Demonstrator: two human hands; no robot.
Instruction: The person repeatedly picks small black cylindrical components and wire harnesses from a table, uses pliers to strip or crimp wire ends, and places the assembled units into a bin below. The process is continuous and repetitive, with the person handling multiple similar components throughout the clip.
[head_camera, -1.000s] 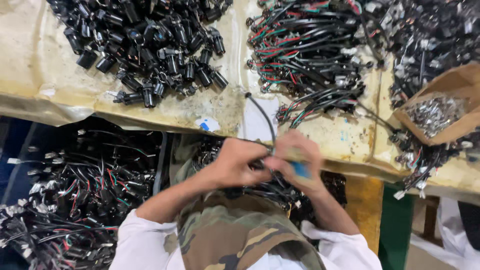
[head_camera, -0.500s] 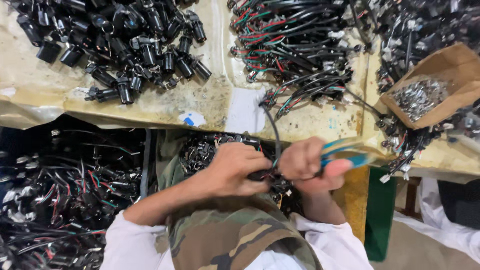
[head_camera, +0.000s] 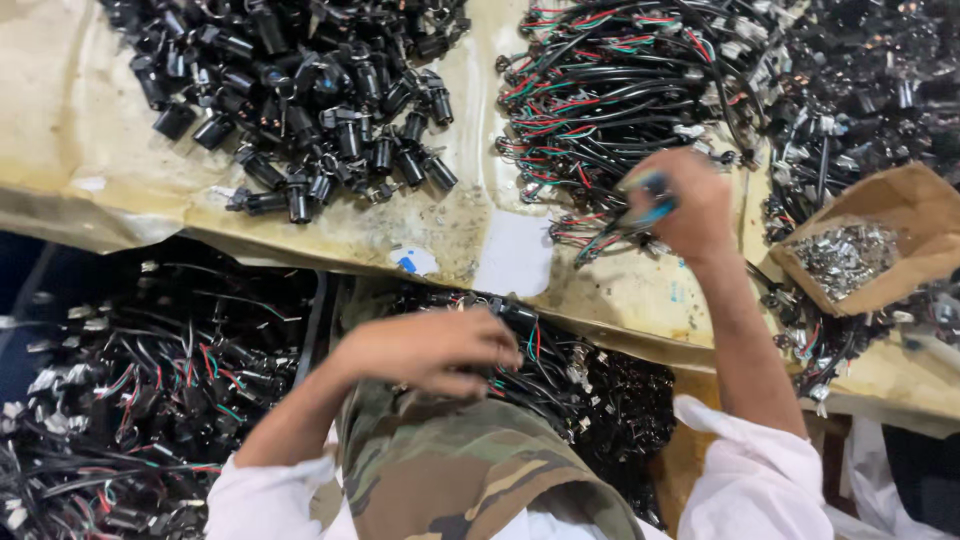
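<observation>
Paper-covered worktop (head_camera: 120, 160) is seen strewn with cable parts. At its near edge, the left hand (head_camera: 430, 350) is closed over a black wired connector (head_camera: 515, 318), held above the lap. The right hand (head_camera: 685, 205), joined to the left half a second earlier, is now lifted away, gripping blue-handled pliers (head_camera: 640, 210) over the wire bundles (head_camera: 610, 90). Black plugs (head_camera: 320, 110) lie far left; a cardboard box of metal terminals (head_camera: 870, 255) sits right.

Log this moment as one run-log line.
left hand: on wired black connector at lap | right hand: raised over wire bundle pile, gripping blue-handled tool | cardboard box: holds metal terminals
</observation>
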